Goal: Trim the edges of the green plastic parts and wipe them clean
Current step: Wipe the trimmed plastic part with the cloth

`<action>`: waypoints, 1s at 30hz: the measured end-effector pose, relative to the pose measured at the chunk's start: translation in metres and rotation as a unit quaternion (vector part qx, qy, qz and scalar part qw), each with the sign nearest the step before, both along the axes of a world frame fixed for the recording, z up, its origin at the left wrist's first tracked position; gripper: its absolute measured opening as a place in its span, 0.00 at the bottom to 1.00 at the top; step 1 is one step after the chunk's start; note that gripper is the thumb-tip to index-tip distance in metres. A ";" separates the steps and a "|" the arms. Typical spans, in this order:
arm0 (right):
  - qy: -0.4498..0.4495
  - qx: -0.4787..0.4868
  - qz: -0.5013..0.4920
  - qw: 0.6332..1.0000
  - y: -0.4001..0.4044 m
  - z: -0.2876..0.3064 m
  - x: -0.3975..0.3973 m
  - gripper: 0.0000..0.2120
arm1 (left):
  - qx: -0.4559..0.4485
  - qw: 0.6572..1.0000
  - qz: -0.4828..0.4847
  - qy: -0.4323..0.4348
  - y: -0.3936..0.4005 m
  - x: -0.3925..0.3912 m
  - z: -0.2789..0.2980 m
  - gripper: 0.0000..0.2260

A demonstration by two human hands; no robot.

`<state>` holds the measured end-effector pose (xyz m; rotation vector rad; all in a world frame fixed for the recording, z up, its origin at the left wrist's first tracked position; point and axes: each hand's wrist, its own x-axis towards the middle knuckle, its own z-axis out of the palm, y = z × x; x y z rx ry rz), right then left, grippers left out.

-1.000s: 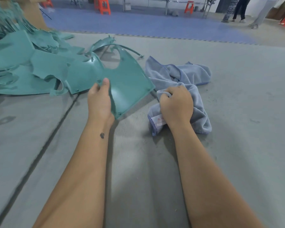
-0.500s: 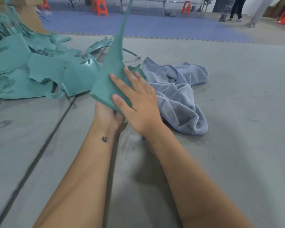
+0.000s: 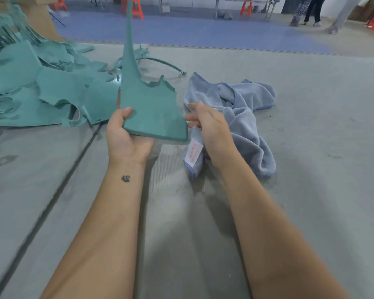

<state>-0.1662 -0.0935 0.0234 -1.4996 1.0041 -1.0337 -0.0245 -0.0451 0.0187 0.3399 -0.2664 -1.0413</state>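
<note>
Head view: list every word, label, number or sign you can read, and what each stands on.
White tag sewn to the blue cloth: red print, too blurred to read.
Small black mark on the left wrist: a swan-like figure, not text.
Green plastic part: no text visible.

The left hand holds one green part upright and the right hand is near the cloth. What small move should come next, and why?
Probably the right hand should close on the blue cloth and lift it to the green part. The left hand already grips that part upright, off the mat, while the right hand's fingers hover loosely over the cloth.
</note>
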 end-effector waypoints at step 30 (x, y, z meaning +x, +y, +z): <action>-0.447 0.133 0.053 0.883 0.028 0.033 0.003 0.10 | 0.076 0.983 0.085 -0.144 -0.004 -0.027 0.022 0.08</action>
